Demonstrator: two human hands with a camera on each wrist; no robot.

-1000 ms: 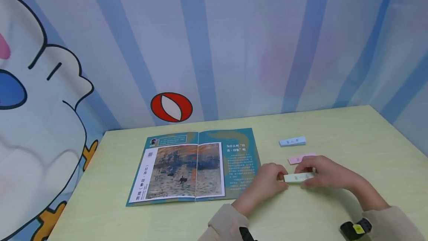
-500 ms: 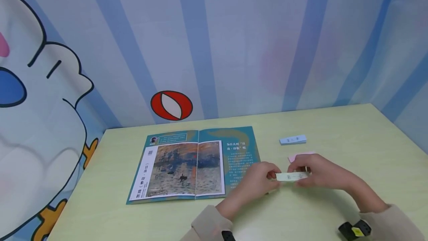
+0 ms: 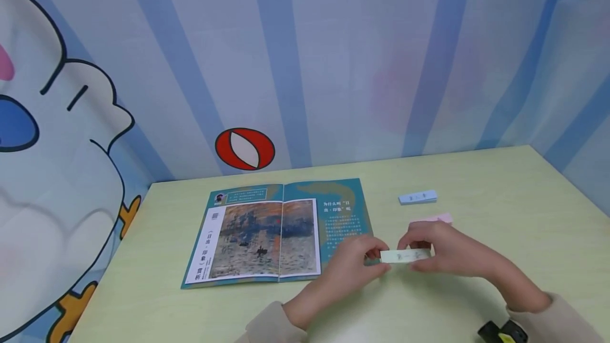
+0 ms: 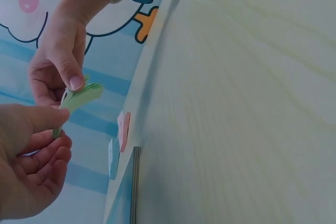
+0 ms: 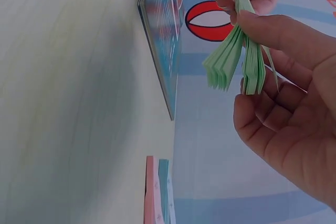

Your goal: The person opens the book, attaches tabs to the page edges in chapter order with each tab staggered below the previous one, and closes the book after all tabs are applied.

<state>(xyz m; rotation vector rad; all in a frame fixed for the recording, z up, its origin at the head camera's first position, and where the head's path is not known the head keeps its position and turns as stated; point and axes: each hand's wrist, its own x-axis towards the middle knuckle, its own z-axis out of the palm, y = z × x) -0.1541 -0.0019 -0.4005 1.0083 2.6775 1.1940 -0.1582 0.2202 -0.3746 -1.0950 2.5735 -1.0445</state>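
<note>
A narrow green sticky note pad (image 3: 404, 256) with handwriting on its top sheet is held above the table between both hands. My left hand (image 3: 355, 261) pinches its left end between thumb and fingers. The right hand (image 3: 455, 250) grips the other end, its thumb pressing on the pad. Seen from the right wrist, the green sheets (image 5: 224, 64) fan apart in separate bunches near the right fingers. Just behind the right hand lies a pink sticky note pad (image 3: 443, 218), partly covered by it. Farther back sits a blue sticky note pad (image 3: 418, 197), also with writing.
An open magazine (image 3: 250, 242) showing a painting lies left of the hands; the left hand overlaps its lower right corner in the head view. Behind the pale table (image 3: 500, 189) hangs a striped blue backdrop (image 3: 343, 68) with cartoon figures.
Both hands have shifted left and toward the person, carrying the green pad along. More of the pink pad now shows behind the right hand than half a second ago.
</note>
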